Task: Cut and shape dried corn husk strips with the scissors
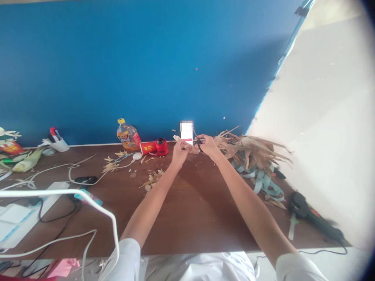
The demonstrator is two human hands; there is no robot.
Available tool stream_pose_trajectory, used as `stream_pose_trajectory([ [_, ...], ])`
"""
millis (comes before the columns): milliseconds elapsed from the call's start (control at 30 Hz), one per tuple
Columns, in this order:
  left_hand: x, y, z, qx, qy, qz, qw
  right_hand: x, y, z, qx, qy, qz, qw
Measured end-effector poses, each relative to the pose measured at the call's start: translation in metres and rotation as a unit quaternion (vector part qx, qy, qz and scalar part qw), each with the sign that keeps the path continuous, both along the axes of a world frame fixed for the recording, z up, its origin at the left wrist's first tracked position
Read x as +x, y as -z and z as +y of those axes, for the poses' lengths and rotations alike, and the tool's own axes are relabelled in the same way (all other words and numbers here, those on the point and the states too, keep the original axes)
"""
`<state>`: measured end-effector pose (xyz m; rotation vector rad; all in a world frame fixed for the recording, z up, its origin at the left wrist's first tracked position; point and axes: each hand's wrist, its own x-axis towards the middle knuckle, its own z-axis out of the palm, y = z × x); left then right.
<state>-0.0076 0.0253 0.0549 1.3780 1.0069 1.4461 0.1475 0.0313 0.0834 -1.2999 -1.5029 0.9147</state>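
Note:
Both my arms reach forward over a brown wooden table [187,210]. My left hand [180,151] is closed in a pinch on a pale strip of dried husk [177,138]. My right hand [207,145] is wrapped round small black-handled scissors [199,145], their blades pointing at the strip. The two hands nearly touch, close to the blue back wall. A white phone [186,132] stands upright just behind them.
A heap of dried husks [252,150] and pale blue ribbon [265,183] lie right of my hands, a black glue gun [304,210] further right. Husk scraps [152,178], a red roll [155,147], a bottle [128,136], a pen cup [60,144] and white cables [73,195] lie to the left.

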Motion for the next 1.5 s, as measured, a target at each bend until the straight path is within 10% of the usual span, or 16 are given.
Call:
stream_pose_trajectory([
  [633,-0.012,-0.015,-0.005,0.063,-0.228,0.002,0.972,0.002,-0.008,-0.011,0.104,-0.053,-0.207,0.971],
  [1500,-0.008,-0.013,-0.005,0.007,-0.222,-0.017,0.975,0.002,-0.011,-0.013,0.178,-0.032,-0.291,0.939],
])
